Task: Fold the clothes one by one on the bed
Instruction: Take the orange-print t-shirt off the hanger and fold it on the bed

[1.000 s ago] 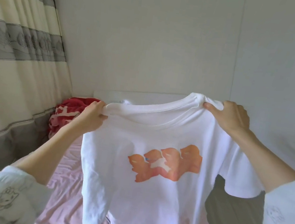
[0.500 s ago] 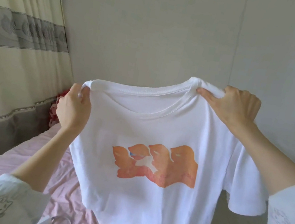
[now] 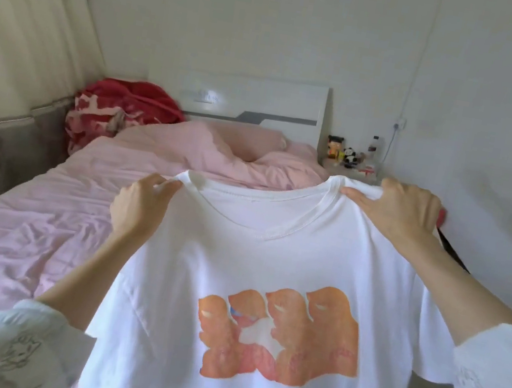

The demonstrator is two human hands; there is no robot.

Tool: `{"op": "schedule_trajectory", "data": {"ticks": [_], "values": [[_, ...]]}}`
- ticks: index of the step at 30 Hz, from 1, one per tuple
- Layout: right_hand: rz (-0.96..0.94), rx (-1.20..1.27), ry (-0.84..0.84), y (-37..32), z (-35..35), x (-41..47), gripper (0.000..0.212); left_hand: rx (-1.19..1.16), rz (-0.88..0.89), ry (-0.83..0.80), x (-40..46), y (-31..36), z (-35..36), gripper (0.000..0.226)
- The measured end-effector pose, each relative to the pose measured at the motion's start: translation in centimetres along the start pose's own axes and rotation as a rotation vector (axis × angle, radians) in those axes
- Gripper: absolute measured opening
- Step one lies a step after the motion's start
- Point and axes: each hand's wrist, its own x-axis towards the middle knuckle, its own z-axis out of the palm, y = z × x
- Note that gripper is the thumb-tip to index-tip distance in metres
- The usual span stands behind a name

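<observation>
A white T-shirt (image 3: 271, 257) with an orange print on its chest hangs spread out in front of me, over the near part of the bed (image 3: 23, 222). My left hand (image 3: 139, 204) pinches its left shoulder by the collar. My right hand (image 3: 397, 210) grips the right shoulder at the collar's other end. The shirt's lower hem runs out of the frame at the bottom.
The bed has a wrinkled pink sheet, with a pink duvet (image 3: 221, 150) bunched at the headboard (image 3: 256, 102). A red blanket (image 3: 119, 110) lies at the far left corner. A curtain (image 3: 20, 36) hangs along the left. A small nightstand (image 3: 350, 165) with figurines stands by the right wall.
The view has tilted down and the bed, headboard and nightstand have come into sight. The shirt sits lower and closer, still held at both shoulders.
</observation>
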Motion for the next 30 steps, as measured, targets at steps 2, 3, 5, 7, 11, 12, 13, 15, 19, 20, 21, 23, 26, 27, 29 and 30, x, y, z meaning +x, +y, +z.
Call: {"op": "schedule_trajectory", "data": {"ticks": [2, 3, 5, 7, 11, 12, 13, 15, 19, 20, 21, 23, 26, 27, 29, 30], "values": [[0.018, 0.005, -0.043, 0.2, 5.0, -0.1, 0.09, 0.004, -0.046, -0.092, 1.4, -2.6, 4.3, 0.034], [0.032, -0.021, -0.096, 0.1, 8.5, 0.2, 0.089, 0.008, -0.083, -0.154, 2.5, -4.2, 7.0, 0.034], [0.071, -0.067, -0.205, 0.0, 13.8, 1.0, 0.081, 0.027, -0.109, -0.22, 4.4, -6.4, 11.2, 0.035], [0.096, -0.065, -0.253, -0.2, 20.0, 1.9, 0.089, 0.025, -0.153, -0.298, 6.7, -8.8, 16.0, 0.035], [0.141, -0.081, -0.39, -0.7, 27.8, 1.8, 0.078, -0.018, -0.169, -0.358, 9.7, -11.7, 22.6, 0.022], [0.171, -0.062, -0.47, -1.0, 30.8, 1.1, 0.07, -0.007, -0.216, -0.403, 10.0, -13.4, 25.0, 0.023], [0.181, -0.047, -0.506, -1.4, 32.4, 0.5, 0.065, -0.014, -0.256, -0.434, 9.9, -14.7, 26.6, 0.024], [0.155, -0.03, -0.592, -1.7, 35.1, -2.3, 0.058, -0.023, -0.328, -0.529, 8.0, -17.4, 28.6, 0.025], [0.138, -0.008, -0.829, -2.6, 39.3, -7.7, 0.054, 0.021, -0.447, -0.683, 3.3, -22.3, 30.8, 0.026], [0.143, 0.008, -0.87, -2.9, 39.6, -8.6, 0.054, 0.021, -0.46, -0.692, 2.6, -22.8, 30.9, 0.027], [0.153, 0.026, -0.919, -3.2, 40.0, -9.8, 0.054, 0.021, -0.484, -0.704, 1.7, -23.4, 31.0, 0.027], [0.187, 0.067, -0.976, -3.9, 40.5, -11.5, 0.052, 0.005, -0.505, -0.694, 0.6, -23.9, 31.1, 0.027], [0.238, 0.129, -1.03, -4.8, 40.5, -14.5, 0.047, -0.015, -0.566, -0.736, -1.9, -24.5, 30.6, 0.027], [0.247, 0.141, -1.04, -4.9, 40.5, -15.5, 0.046, -0.026, -0.58, -0.756, -2.8, -24.5, 30.4, 0.027], [0.267, 0.19, -1.076, -5.2, 39.7, -18.2, 0.047, -0.027, -0.604, -0.774, -5.6, -24.9, 29.5, 0.028], [0.276, 0.209, -1.101, -5.1, 39.1, -19.8, 0.046, -0.025, -0.617, -0.782, -7.3, -25.1, 29.0, 0.027]]}}
